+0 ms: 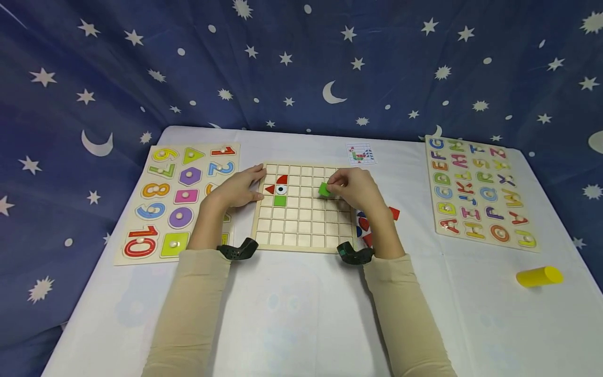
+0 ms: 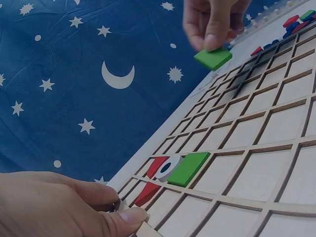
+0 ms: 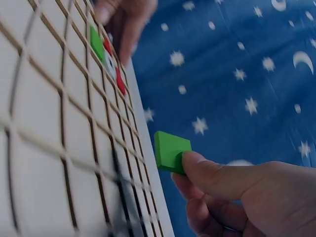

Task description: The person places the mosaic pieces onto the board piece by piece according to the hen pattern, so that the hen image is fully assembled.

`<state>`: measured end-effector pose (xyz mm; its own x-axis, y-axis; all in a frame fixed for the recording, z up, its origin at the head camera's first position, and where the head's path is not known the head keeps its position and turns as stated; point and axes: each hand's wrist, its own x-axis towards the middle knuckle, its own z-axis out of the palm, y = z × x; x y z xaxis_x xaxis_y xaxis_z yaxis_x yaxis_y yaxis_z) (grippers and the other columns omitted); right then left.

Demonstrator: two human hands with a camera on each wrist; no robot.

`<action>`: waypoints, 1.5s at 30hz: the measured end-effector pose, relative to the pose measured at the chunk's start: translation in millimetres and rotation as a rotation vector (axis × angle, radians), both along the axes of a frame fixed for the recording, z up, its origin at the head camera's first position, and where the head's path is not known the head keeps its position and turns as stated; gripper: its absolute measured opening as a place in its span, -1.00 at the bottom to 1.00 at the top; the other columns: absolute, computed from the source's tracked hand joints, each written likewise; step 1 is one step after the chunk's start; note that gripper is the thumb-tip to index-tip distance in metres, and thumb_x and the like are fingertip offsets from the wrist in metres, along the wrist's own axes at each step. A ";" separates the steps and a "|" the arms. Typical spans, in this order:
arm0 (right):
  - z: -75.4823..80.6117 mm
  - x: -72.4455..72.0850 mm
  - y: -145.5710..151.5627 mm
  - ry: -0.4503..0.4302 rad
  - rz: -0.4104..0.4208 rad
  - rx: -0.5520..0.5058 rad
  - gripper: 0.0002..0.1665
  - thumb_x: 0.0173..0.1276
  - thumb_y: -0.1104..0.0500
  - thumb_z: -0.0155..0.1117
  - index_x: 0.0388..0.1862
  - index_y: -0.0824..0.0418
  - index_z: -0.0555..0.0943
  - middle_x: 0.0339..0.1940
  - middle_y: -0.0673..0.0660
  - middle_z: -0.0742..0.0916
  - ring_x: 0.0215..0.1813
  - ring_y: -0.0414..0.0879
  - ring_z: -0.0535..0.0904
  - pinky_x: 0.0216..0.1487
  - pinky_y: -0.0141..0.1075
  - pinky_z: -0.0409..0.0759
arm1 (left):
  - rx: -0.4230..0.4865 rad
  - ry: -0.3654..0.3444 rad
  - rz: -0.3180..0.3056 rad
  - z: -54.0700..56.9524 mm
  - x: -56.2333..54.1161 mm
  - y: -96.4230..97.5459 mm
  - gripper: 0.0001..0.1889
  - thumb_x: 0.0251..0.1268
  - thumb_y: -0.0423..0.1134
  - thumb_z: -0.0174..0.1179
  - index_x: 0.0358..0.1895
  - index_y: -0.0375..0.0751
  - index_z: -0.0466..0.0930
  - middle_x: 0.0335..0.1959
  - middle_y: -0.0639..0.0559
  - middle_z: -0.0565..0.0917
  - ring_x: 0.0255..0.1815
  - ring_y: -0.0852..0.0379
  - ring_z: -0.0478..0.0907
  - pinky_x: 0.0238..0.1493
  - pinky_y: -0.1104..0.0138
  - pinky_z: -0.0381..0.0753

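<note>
A wooden grid board (image 1: 303,212) lies flat on the table. My left hand (image 1: 237,187) holds its left edge, with the thumb (image 2: 131,216) on the frame. In the left wrist view, two red pieces (image 2: 147,194), a white piece with an eye (image 2: 168,168) and a green square tile (image 2: 189,168) sit in cells near that edge. Above the board's right part, my right hand (image 1: 355,188) pinches another green square tile (image 3: 171,152) between thumb and fingers. This tile is raised clear of the cells and tilted.
Loose red and blue pieces (image 1: 363,224) lie right of the board, partly hidden by my right forearm. A pattern card (image 1: 361,154) is behind the board. A number puzzle (image 1: 162,222) stands left, a letter puzzle (image 1: 476,191) right. A yellow cylinder (image 1: 539,277) lies front right.
</note>
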<state>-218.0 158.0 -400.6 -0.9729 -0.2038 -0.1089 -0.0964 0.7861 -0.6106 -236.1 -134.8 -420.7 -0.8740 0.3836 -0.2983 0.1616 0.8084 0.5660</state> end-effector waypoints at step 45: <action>-23.1 28.6 -91.1 0.143 0.199 0.124 -0.93 0.27 0.03 0.32 -0.34 -0.03 0.69 -0.45 -0.12 0.72 -0.38 -0.25 0.57 -0.36 -0.35 0.52 | -0.006 0.012 0.004 -2.0 -0.1 0.9 -0.25 0.27 -0.23 0.22 0.49 -0.14 0.08 0.57 0.02 -0.05 0.57 -0.03 -0.15 0.54 0.05 -0.06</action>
<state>-189.4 66.9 -423.7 -0.9222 -0.3867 -0.0090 -0.3353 0.8109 -0.4797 -236.2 -133.9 -422.7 -0.8790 0.3781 -0.2904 0.1647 0.8124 0.5594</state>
